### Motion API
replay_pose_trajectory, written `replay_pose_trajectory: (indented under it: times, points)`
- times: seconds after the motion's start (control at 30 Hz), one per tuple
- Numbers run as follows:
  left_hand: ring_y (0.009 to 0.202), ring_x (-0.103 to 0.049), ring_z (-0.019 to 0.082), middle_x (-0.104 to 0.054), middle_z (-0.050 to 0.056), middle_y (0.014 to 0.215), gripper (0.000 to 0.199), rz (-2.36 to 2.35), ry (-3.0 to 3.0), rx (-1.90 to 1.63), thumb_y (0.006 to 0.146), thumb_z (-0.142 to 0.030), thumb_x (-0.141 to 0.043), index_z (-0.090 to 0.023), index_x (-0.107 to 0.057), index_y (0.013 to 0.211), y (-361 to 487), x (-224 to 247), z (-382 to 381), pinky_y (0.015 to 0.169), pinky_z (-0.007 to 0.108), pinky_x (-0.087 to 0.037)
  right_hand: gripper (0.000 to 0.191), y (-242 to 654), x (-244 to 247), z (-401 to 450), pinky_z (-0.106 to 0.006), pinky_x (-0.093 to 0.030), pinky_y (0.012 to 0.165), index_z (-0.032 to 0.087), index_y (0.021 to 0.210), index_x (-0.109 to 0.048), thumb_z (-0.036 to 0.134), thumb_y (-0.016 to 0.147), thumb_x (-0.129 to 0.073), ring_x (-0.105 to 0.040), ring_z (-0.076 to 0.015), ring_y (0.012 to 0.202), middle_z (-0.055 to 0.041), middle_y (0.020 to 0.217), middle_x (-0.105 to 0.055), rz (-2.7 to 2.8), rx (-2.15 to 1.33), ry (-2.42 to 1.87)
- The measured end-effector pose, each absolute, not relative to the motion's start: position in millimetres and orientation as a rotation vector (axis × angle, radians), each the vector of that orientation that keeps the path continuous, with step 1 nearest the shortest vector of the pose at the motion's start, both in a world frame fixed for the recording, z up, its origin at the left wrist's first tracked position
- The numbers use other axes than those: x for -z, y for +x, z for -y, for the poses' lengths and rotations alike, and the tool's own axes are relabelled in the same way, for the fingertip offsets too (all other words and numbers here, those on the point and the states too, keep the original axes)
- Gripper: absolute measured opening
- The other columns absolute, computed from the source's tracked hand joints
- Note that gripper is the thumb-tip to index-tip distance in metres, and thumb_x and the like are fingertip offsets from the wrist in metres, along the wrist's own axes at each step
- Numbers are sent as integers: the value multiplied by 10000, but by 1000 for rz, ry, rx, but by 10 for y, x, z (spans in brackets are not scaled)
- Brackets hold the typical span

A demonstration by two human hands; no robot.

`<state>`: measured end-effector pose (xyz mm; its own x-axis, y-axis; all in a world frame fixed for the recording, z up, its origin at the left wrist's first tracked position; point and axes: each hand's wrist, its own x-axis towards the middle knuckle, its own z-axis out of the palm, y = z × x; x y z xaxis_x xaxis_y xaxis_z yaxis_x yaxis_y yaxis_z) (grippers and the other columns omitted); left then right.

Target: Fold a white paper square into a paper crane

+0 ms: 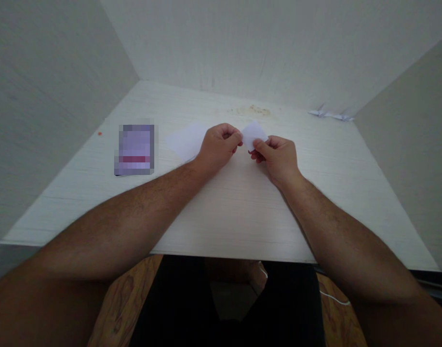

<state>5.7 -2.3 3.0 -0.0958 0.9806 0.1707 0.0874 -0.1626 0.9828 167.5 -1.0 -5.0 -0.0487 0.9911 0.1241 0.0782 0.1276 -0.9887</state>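
Head view shows me the small paper (254,131) held diamond-wise, the left hand (221,143) pinching its left corner, the right hand (280,156) pinching its lower-right edge, thumb uppermost.

The left forearm (137,217) and right forearm (336,224) cross the front edge of the desk (224,217), slanting inward. Left hand (220,144) and right hand (280,158) sit close together nearer the back edge, thumbs (261,146) pinched against bent fingers (226,128).

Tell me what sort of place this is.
Probably a desk booth or study cubicle, though only a corner of the room shows: a pale desk is closed in by a back panel and side panels, with wood-patterned floor below.
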Motion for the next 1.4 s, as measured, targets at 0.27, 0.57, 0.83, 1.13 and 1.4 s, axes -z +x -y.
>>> replay_pose_trajectory:
  times: [0.27,0.57,0.83,1.13,1.4]
  points:
    - [447,-439,68,-564,-24,543,161,-1264,1327,-1408,802,-132,-610,-178,-590,648,58,-22,16,430,216,-300,313,1660,34,19,-230,-461,502,196,657,-610,440,798,-746,-610,-96,541,-22,667,-704,1402,-1049,-1191]
    - [462,-440,70,-552,-29,540,161,-1245,1387,-1367,821,-161,-617,-179,-590,663,42,-9,17,452,213,-314,224,1695,65,19,-242,-431,482,185,705,-673,379,757,-774,-572,-95,508,-21,653,-699,1439,-1083,-1212]
    - [456,-432,69,-548,-39,539,143,-1257,1385,-1377,826,-159,-609,-178,-598,685,56,-18,32,452,213,-319,213,1668,38,34,-234,-437,492,200,656,-602,323,753,-745,-601,-100,538,-5,638,-689,1377,-1074,-1178]
    - [485,-457,64,-619,-28,600,128,-1235,1448,-1257,818,-152,-625,-173,-592,696,74,-84,93,502,212,-371,189,1670,42,8,-246,-487,528,223,746,-578,364,793,-694,-608,-107,559,12,666,-677,1253,-993,-1145]
    - [457,-419,65,-546,-57,530,122,-1269,1430,-1272,790,-150,-619,-178,-593,674,53,-88,100,468,211,-332,229,1657,31,18,-234,-475,496,209,748,-600,406,780,-712,-583,-94,531,4,670,-691,1247,-1114,-1128]
